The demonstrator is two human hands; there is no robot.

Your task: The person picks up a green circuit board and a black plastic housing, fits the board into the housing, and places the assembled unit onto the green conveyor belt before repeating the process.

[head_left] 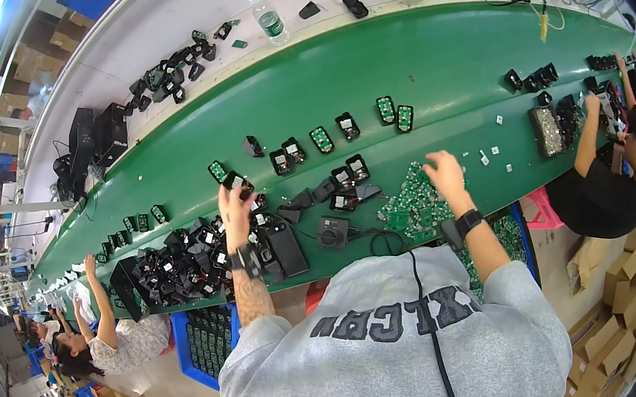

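Note:
My left hand [235, 210] has its fingers closed on a small black plastic housing [236, 180] with a pale part inside, over the green work surface. Right by it is another housing, fitted with a green board [217, 171]. My right hand [445, 175] is at the far edge of a heap of small green circuit boards [412, 204]. Its fingers are spread, and I see nothing in them. Between my hands lie several black housings [349, 172] and loose dark covers [300, 200]. Farther off, board-filled housings [321, 139] form a loose slanting row.
A big pile of black housings [185, 261] lies left of a black box [287, 249]. A small dark device [332, 232] with a cable is before my chest. Beyond the green belt [401, 57] stands a bottle [269, 20]. Blue crates [185, 354] are below; co-workers [617, 182] sit at both sides.

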